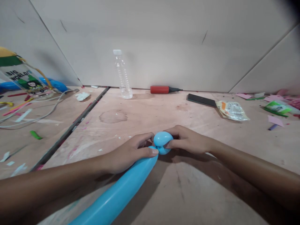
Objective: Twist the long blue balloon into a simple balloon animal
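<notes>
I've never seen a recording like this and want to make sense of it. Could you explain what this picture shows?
There is no machine here: each grip is a person's bare hand. The single picture comes from a camera worn on that person's head, looking forward and down, so the forearms enter from the sides.

Both hands hold one long blue balloon. The left grip has its thumb on the long part, beside a pinched spot; the right grip holds the small rounded bulbs at the end.

On the pale, stained surface beyond stand or lie a clear bottle, a red tool with a dark tapered tip, what looks like a phone, and a crumpled packet.
</notes>
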`<state>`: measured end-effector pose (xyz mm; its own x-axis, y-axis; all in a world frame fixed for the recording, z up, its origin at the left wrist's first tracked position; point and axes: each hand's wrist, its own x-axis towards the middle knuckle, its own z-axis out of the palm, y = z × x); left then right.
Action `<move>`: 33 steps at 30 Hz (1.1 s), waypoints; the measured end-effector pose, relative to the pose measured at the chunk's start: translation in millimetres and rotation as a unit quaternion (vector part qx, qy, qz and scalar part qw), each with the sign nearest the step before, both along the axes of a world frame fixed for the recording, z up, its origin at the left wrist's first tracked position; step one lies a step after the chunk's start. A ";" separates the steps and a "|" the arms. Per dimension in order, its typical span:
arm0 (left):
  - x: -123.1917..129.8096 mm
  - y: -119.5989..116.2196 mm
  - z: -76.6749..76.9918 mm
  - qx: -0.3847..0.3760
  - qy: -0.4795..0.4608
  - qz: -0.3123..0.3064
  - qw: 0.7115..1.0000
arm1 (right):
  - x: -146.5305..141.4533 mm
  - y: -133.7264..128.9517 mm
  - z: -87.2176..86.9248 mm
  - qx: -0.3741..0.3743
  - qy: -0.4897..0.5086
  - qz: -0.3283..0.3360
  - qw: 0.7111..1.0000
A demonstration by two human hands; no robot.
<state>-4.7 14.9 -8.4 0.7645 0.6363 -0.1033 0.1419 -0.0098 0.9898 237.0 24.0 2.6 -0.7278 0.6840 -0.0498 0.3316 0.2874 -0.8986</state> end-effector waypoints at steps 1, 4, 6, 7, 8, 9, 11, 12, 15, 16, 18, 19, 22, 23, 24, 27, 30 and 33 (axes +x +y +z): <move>-0.1 0.1 -0.3 0.001 0.001 0.002 1.000 | -0.6 -1.1 -1.2 -0.004 0.000 -0.011 1.000; -0.2 0.4 -0.7 0.000 0.010 0.009 1.000 | -2.7 -4.7 -5.4 0.018 -0.015 -0.059 0.998; 0.0 0.3 -0.6 -0.001 0.010 0.011 1.000 | -4.1 -7.0 -6.7 0.043 -0.024 -0.080 0.996; 0.2 0.2 -0.4 -0.001 0.009 0.009 1.000 | -4.8 -8.0 -6.6 0.054 -0.027 -0.088 0.994; 0.4 -0.1 -0.1 -0.001 0.008 0.007 1.000 | -5.3 -8.8 -6.1 0.066 -0.032 -0.093 0.993; 0.7 -0.3 0.3 0.002 0.006 0.008 1.000 | -5.6 -9.4 -5.3 0.079 -0.040 -0.097 0.991; 1.1 -1.1 1.2 0.007 0.006 0.013 1.000 | -5.8 -9.8 -3.6 0.108 -0.060 -0.102 0.987; 1.3 -1.5 1.7 0.006 0.006 0.016 1.000 | -5.7 -9.6 -2.9 0.119 -0.071 -0.102 0.985; 1.6 -2.6 2.6 0.002 0.007 0.020 1.000 | -4.8 -8.0 -2.4 0.126 -0.070 -0.095 0.985; 1.6 -2.8 2.6 0.001 0.007 0.021 1.000 | -4.4 -7.6 -2.9 0.116 -0.054 -0.093 0.987; 1.6 -2.8 2.2 0.000 0.005 0.026 1.000 | -3.6 -7.2 -4.8 0.086 -0.011 -0.097 0.992; 1.5 -2.7 1.8 -0.005 0.004 0.028 1.000 | -3.3 -7.3 -6.2 0.075 0.009 -0.103 0.992; 1.4 -2.1 0.4 -0.030 0.007 0.047 0.998 | -2.7 -8.4 -10.8 0.142 0.068 -0.160 0.974; 1.4 -2.0 0.1 -0.040 0.007 0.054 0.998 | -2.8 -9.0 -12.0 0.208 0.087 -0.188 0.956; 1.5 -2.0 -0.3 -0.049 0.007 0.059 0.997 | -3.0 -9.9 -12.7 0.283 0.102 -0.211 0.930; 1.8 -2.5 -1.0 -0.049 0.011 0.077 0.996 | -5.2 -13.8 -12.7 0.464 0.090 -0.201 0.858; 2.2 -3.0 -1.8 -0.013 0.014 0.093 0.995 | -9.4 -18.1 -14.1 0.533 0.028 -0.142 0.834; 2.6 -2.5 -3.7 -0.015 -0.003 0.092 0.996 | -13.5 -20.6 -19.6 0.551 -0.012 -0.122 0.825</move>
